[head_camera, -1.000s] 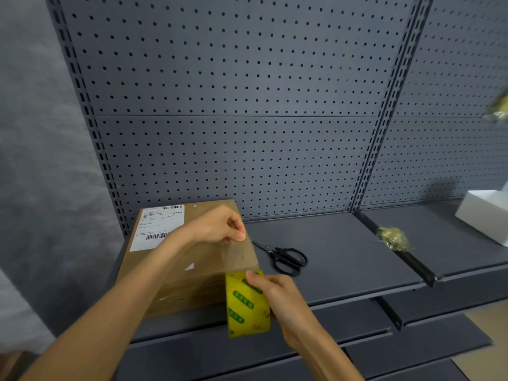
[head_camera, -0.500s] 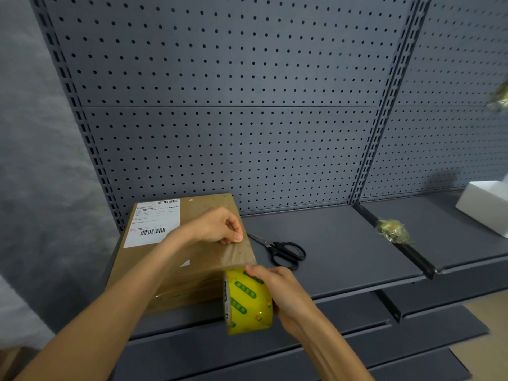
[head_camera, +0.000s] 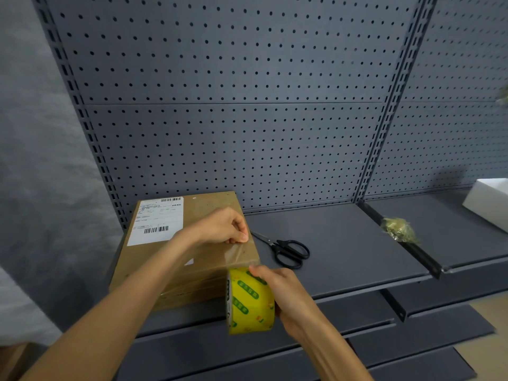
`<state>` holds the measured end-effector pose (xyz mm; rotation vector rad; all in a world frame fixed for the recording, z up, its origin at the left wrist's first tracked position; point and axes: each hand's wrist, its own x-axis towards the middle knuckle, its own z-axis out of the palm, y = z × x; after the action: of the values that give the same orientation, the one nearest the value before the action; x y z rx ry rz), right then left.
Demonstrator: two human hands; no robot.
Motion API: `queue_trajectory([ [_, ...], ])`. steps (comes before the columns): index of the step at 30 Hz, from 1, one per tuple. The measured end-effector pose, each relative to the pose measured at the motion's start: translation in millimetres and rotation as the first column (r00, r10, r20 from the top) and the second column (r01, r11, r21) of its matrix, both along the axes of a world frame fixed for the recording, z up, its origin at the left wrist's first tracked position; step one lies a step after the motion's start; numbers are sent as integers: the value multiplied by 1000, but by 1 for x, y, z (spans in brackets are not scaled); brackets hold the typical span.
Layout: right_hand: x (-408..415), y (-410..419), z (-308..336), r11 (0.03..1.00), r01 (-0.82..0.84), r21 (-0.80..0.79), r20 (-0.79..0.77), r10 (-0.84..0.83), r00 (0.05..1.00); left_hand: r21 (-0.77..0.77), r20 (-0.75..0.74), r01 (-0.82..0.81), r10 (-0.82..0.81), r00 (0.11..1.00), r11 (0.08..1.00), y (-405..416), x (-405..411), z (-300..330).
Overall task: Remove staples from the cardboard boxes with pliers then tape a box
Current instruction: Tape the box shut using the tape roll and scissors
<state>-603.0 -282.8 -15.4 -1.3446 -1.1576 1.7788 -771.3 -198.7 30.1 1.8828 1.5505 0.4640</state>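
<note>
A brown cardboard box [head_camera: 209, 204] with a white shipping label [head_camera: 158, 220] lies on the left end of the grey shelf [head_camera: 343, 243]. My left hand [head_camera: 222, 226] presses the free end of a clear tape strip onto the box top near its right edge, fingers curled. My right hand [head_camera: 286, 295] grips a yellow tape roll [head_camera: 248, 301] with green marks, held just below the box's front right corner. The clear strip runs from the roll up over the corner to my left fingers. No pliers are in view.
Black scissors [head_camera: 288, 251] lie on the shelf just right of the box. A crumpled wad of used tape [head_camera: 400, 231] sits on the divider between shelf bays. A white box [head_camera: 489, 204] stands at the far right. Pegboard backs the shelving; lower shelves jut out below.
The roll has turned in my right hand, from facing flat toward me to showing its side and core edge. My left hand stays pressed on the tape end.
</note>
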Motion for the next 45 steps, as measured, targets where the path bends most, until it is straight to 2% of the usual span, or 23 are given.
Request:
queue_trajectory([
  [10, -1, -5, 1, 1000, -2, 28, -2, 2, 1000, 161, -135, 46, -24, 991, 986, -6, 3, -11],
  [13, 0, -6, 4, 999, -7, 33, -15, 8, 1000, 189, -111, 26, -5, 994, 982, -8, -1, -17],
  [17, 1, -7, 6, 999, -23, 47, -5, 23, 1000, 169, 0, -97, 98, 995, 981, -9, -8, -25],
  [21, 2, -6, 7, 998, -24, 55, -11, 24, 1000, 232, 52, -107, 98, 994, 967, -13, -4, -29],
  [28, 0, -8, 8, 998, -19, 52, 11, 19, 1000, 499, -52, -83, 126, 991, 863, -34, 0, -34],
  [31, 1, -7, 9, 998, -15, 59, 23, 13, 1000, 572, -165, 37, 71, 984, 820, -43, -5, -36],
  [34, 1, -6, 7, 998, -8, 68, 27, 7, 1000, 510, -198, 124, -25, 980, 851, -45, -10, -42],
  [38, 1, -7, 4, 997, -16, 78, 7, 16, 1000, 439, -128, 111, -60, 990, 892, -46, -14, -47],
  [45, 5, -13, 2, 989, -39, 146, -11, 41, 999, 333, -387, 236, -96, 917, 913, -47, -11, -41],
])
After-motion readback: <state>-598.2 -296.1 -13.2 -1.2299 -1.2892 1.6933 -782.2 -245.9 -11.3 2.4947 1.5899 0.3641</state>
